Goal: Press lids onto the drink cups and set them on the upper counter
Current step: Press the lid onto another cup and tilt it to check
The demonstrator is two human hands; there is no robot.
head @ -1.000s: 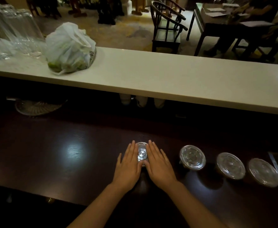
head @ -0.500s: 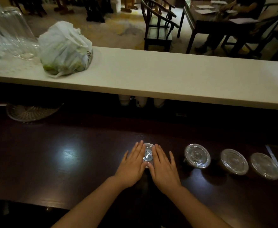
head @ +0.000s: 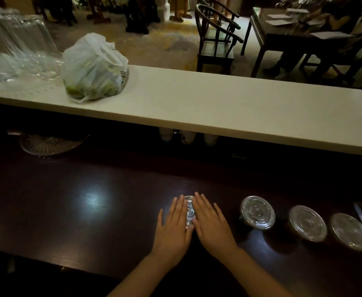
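Observation:
On the dark lower counter a drink cup with a clear lid stands under both my palms. My left hand lies flat on the lid's left half and my right hand on its right half, fingers straight and together, so only a narrow strip of lid shows between them. To the right stand three more lidded cups in a row: one, a second and a third. The pale upper counter runs across above.
A white plastic bag with greens sits on the upper counter at left, beside clear glasses. A woven tray and pale cups sit under the ledge. Chairs and a table with a seated person lie beyond.
Both hands stay pressed flat on the same lid. The view has shifted a little; the cups at right have not moved.

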